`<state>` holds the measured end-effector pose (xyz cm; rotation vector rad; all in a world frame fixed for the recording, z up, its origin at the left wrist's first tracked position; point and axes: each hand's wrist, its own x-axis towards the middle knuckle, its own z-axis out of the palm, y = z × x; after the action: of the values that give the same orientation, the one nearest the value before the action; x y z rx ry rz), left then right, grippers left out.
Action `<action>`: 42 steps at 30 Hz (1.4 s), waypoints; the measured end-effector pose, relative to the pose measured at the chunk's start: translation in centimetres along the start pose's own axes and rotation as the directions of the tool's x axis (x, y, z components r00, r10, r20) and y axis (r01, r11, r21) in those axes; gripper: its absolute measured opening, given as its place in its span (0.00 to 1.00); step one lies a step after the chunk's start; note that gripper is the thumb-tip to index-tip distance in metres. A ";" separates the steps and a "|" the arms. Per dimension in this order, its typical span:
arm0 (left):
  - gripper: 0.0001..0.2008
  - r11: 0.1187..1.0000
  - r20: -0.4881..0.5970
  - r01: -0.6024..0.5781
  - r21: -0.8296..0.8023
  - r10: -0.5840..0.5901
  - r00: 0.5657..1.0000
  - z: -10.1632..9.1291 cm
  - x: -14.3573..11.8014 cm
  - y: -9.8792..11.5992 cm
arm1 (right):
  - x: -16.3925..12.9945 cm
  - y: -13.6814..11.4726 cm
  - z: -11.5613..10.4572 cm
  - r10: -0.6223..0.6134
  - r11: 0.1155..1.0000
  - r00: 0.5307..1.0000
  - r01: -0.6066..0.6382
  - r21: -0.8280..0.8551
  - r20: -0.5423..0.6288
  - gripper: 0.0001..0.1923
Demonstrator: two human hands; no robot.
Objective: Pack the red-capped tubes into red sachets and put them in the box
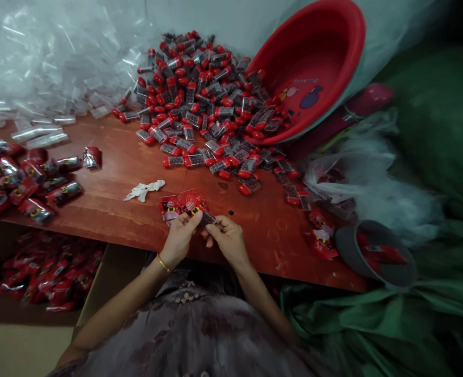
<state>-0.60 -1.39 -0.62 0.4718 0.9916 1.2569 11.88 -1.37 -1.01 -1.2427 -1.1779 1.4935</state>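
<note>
Both hands meet over the near edge of the wooden table. My left hand (180, 234) is closed, thumb on top, on the left end of a small dark-filled clear tube (207, 218). Fingers of my right hand (232, 240) pinch the tube's other end. Red printed wrappers (183, 200) lie just beyond my left hand; whether one is around the tube, I cannot tell. Farther back rises a heap of red-capped clear tubes (192, 118) with dark contents. A crumpled white scrap (143, 190) rests left of the wrappers.
A red basin (313, 63) tilts against the heap. Wrapped tubes (27, 180) are piled at left, with clear empty sleeves (46, 73) behind. Below is a carton (92, 298) of red packets. At right stand a grey bowl (345, 251) and plastic bags (392, 193).
</note>
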 end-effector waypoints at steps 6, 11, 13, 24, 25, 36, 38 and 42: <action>0.21 0.996 0.062 0.084 -0.017 -0.083 0.995 -0.7 0.2 -0.3 | 1.2 1.1 1.4 -0.142 0.985 0.979 0.124 -0.121 -0.149 0.21; 0.19 0.986 -0.046 0.157 -0.050 -0.159 0.986 -2.0 0.4 2.1 | 2.9 0.6 0.8 -0.358 0.823 0.928 0.261 -0.505 -0.104 0.17; 0.15 0.983 -0.148 0.161 -0.085 -0.173 0.974 -3.6 0.5 3.9 | 4.4 0.3 -1.5 -0.458 0.630 0.884 0.247 -0.737 -0.095 0.16; 0.26 0.962 -0.517 -0.168 -0.216 0.034 0.855 -12.6 -1.1 9.0 | 3.8 2.9 -7.7 -0.514 0.073 0.851 -0.080 -0.994 -0.106 0.22; 0.24 0.986 -0.498 -0.144 -0.088 0.082 0.863 -11.8 -1.2 8.4 | 3.0 3.0 -7.1 -0.522 0.070 0.846 -0.082 -0.994 -0.106 0.21; 0.14 -0.283 0.458 -0.375 0.883 0.337 0.823 -2.1 4.5 1.3 | 1.3 4.5 -6.1 -0.599 0.173 0.794 -0.004 -0.985 -0.108 0.20; 0.13 -0.314 0.445 -0.351 0.882 0.309 0.841 -2.3 4.9 0.8 | 1.4 4.6 -6.2 -0.606 0.186 0.788 0.010 -0.982 -0.107 0.19; 0.10 -0.196 0.386 -0.337 0.921 0.347 0.854 -3.1 4.8 0.3 | 1.3 4.5 -6.3 -0.630 0.194 0.769 0.023 -0.981 -0.107 0.18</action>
<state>-3.37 2.56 -3.69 2.1489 1.8372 0.6325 17.75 -0.17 -6.08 -1.7792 -1.8908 -0.1773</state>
